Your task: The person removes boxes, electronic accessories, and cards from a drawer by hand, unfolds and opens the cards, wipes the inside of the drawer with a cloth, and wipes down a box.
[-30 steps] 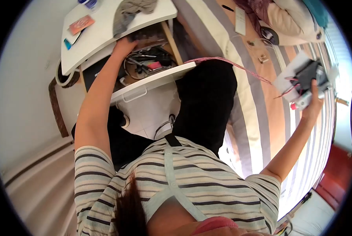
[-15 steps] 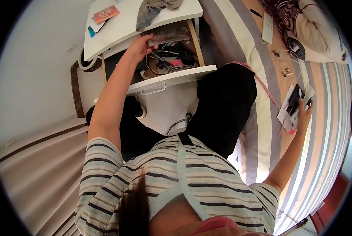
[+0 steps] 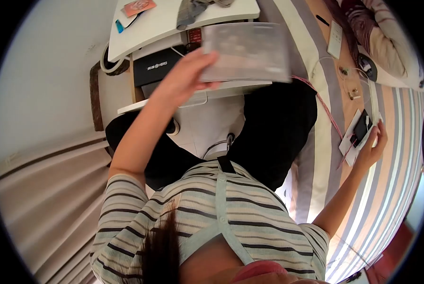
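My left hand (image 3: 190,73) is closed on the left edge of a clear plastic box (image 3: 247,52), flat and rectangular, held above the open drawer (image 3: 141,99). The box hides much of the drawer's right side. Inside the drawer on the left lies a black box with white lettering (image 3: 157,65). Out on the striped bed, my right hand (image 3: 375,142) has its fingers curled at the edge of a small white object, partly hidden by them. Beside those fingers, a black item (image 3: 362,127) with a white plug on it rests on a white flat piece (image 3: 347,149).
On the white desk (image 3: 150,31) are a grey cloth (image 3: 190,13), an orange card (image 3: 138,6) and a small blue item (image 3: 119,26). The bed holds a white power strip (image 3: 335,40), thin cables and a pink cord (image 3: 328,111). Another person's arm (image 3: 389,45) is at upper right.
My left hand has lifted the clear plastic box out of the drawer, toward me and rightward. The drawer appears pushed further in. My right hand has shifted from the black item to its right side.
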